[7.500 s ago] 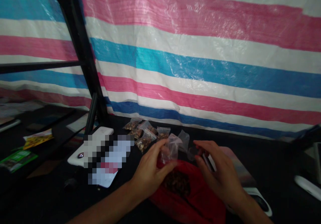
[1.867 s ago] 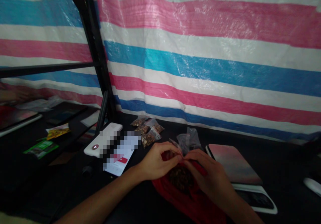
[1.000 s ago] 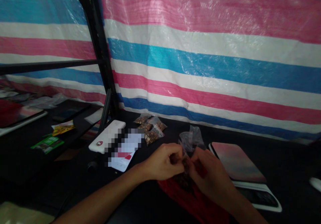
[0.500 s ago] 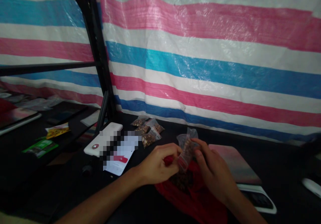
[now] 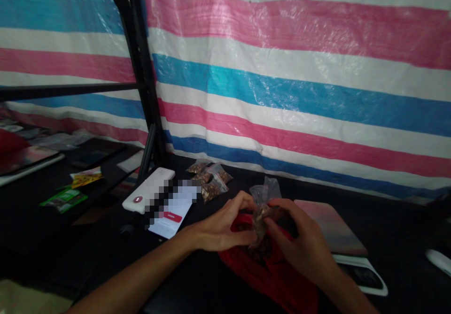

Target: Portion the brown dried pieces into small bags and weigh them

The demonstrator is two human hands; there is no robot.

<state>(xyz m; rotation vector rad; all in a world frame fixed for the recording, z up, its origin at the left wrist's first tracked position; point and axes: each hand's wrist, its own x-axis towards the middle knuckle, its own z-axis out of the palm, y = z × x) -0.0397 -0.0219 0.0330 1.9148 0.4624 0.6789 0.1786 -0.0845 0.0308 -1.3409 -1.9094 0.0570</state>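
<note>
A small clear plastic bag (image 5: 262, 189) with brown bits in its lower part is held between both hands. My left hand (image 5: 230, 225) has its thumb and fingers round the bag's left side. On the other side, the thumb and fingers of my right hand (image 5: 299, 239) pinch the bag. Beneath them lies an open red bag (image 5: 282, 286) with more brown pieces (image 5: 259, 250) inside, partly hidden by the hands. Several filled clear bags (image 5: 211, 189) lie in a small heap behind my left hand.
A white device (image 5: 150, 192) and a phone with a lit screen (image 5: 171, 220) lie to the left. A pink-toned flat case (image 5: 327, 225) rests over a white-edged object (image 5: 373, 281) at right. A black metal post (image 5: 141, 60) stands before striped sheeting (image 5: 282, 84).
My left hand's fingers have spread from a tight pinch to a wider hold round the clear bag. My right thumb has shifted on it. The whole view has moved slightly.
</note>
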